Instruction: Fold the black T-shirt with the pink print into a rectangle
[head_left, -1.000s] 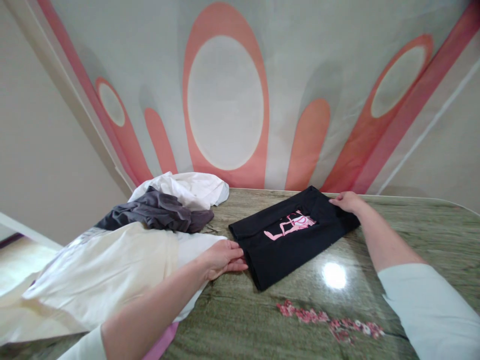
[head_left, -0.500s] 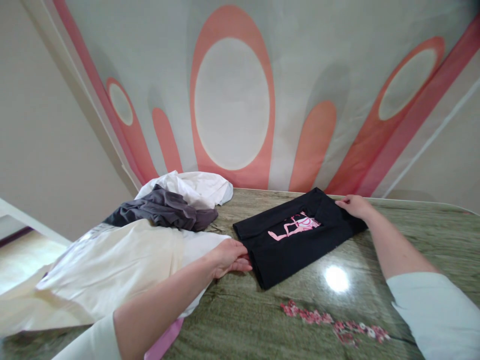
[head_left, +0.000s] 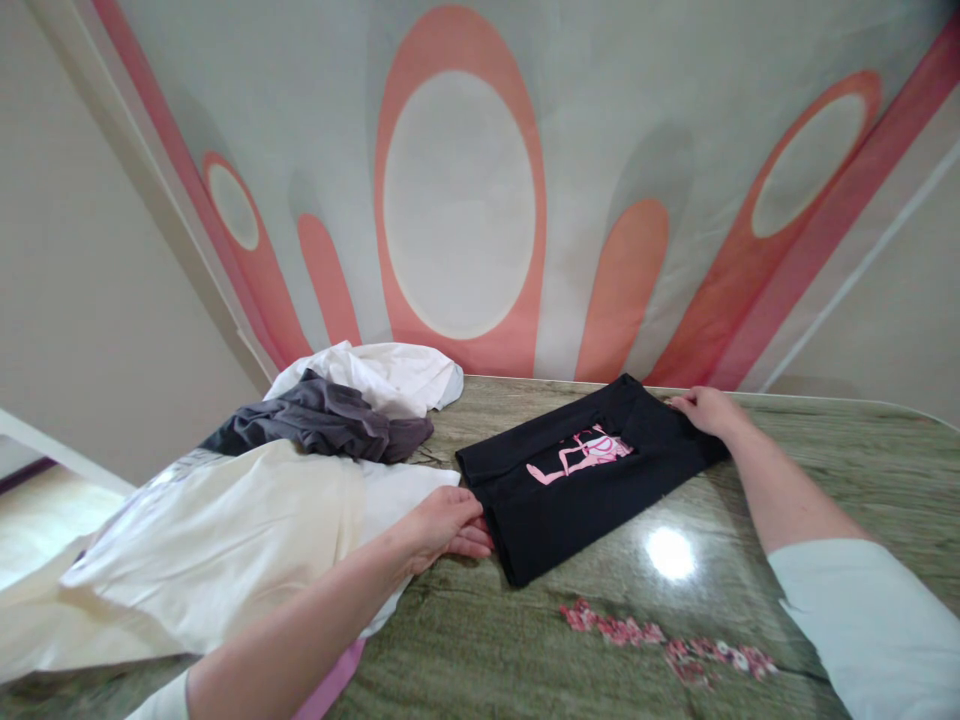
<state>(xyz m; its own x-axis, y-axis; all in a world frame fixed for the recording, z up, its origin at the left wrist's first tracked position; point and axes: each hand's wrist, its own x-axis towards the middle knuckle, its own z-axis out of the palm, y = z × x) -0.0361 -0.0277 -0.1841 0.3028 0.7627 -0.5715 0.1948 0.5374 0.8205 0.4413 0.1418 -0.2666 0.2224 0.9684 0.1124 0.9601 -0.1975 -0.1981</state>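
Observation:
A black folded T-shirt [head_left: 577, 510] with a pink cartoon figure printed on it lies aslant on the table. My left hand [head_left: 454, 525] grips its near-left edge, thumb on top and the other fingers partly beneath. At the far-right end, my right hand [head_left: 705, 412] pinches the black cloth between thumb and fingers. The fabric lies fairly flat between the two hands.
To the left, a heap holds a cream garment [head_left: 225, 550], a dark grey garment [head_left: 337, 415] and a white garment [head_left: 390, 375]. Pink cloth [head_left: 334, 685] pokes out below. The green wood-grain table [head_left: 465, 650] bears a blossom pattern [head_left: 622, 628]. Behind stands a patterned wall [head_left: 465, 200].
The left end of the black T-shirt has shifted slightly left and toward me, together with my left hand. My right hand keeps its hold at the far end.

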